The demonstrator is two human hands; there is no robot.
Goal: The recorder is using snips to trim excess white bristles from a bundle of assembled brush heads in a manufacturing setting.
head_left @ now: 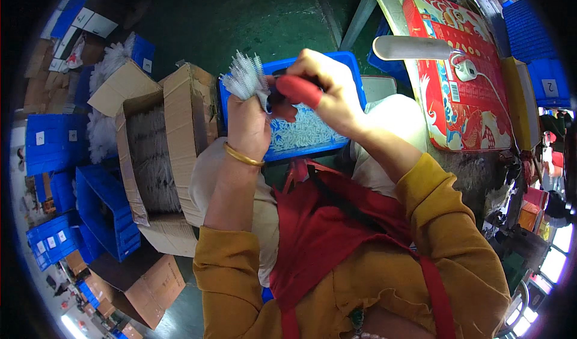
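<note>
Left hand [249,125] clamped round brushes [245,79], bristles pointing far, over the left part of the bin [356,77]; gripped low, likely to leave bristles free. Red-capped right hand [330,92] just right; its grip cannot be told. Bin sits close, probably keeping white pieces [305,133] within reach.

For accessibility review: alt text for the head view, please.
Left hand grips a bundle of white bristly brushes above a blue rectangular plastic tray of small white pieces; right hand, wearing a red finger cover, close beside.
</note>
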